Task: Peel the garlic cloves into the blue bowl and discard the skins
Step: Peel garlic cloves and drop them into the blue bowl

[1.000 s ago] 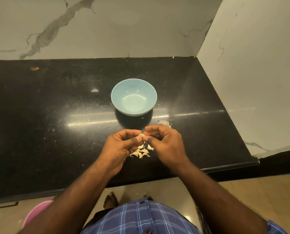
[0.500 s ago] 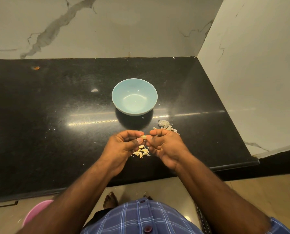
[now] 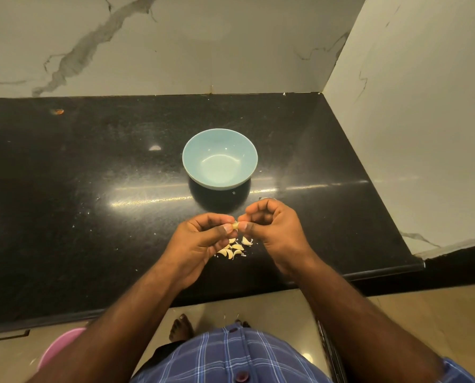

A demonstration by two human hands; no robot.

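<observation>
A small garlic clove (image 3: 235,225) is pinched between the thumbs and fingertips of my left hand (image 3: 200,244) and my right hand (image 3: 272,230), held just above the black counter. Under the hands lies a little heap of several pale garlic cloves (image 3: 235,248). The blue bowl (image 3: 219,158) stands beyond the hands at the counter's middle, and nothing shows inside it. The skin scraps seen earlier behind the right hand are now hidden by it.
The black counter (image 3: 92,203) ends at a front edge near my body and at a right edge by the white marble wall (image 3: 410,120). A pink tub (image 3: 59,352) sits on the floor at lower left. My bare foot (image 3: 181,327) is below the counter edge.
Both hands stay together on the clove. The right hand has shifted slightly forward, covering the skin scraps that showed half a second ago.
</observation>
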